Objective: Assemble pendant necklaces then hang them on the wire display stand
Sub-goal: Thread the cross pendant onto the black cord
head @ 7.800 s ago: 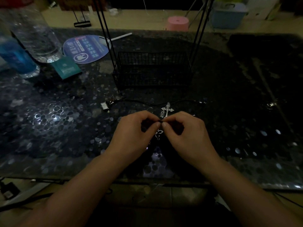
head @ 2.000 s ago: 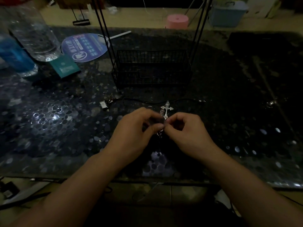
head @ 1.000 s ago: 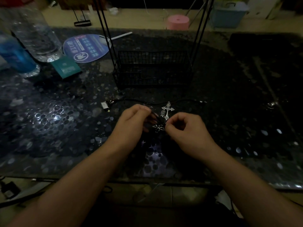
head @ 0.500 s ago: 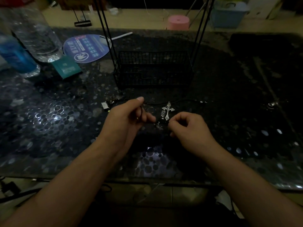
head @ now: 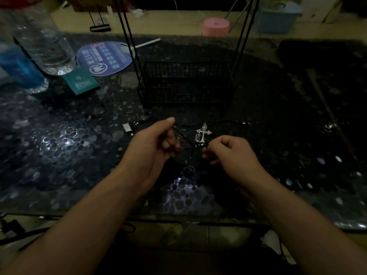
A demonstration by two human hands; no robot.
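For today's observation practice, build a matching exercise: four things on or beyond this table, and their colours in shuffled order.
Things:
1. cross pendant
2. stool
3. small booklet
4. wire basket

Colours:
A. pink
B. black
C. silver
D. teal

Pairs: 1-C, 2-A, 3-D, 4-B

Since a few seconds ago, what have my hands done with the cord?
The hands drew apart: the left hand moved up and left, gripping the black cord; the right hand stayed near the cross, pinching the cord. The cross and wire stand stayed put.
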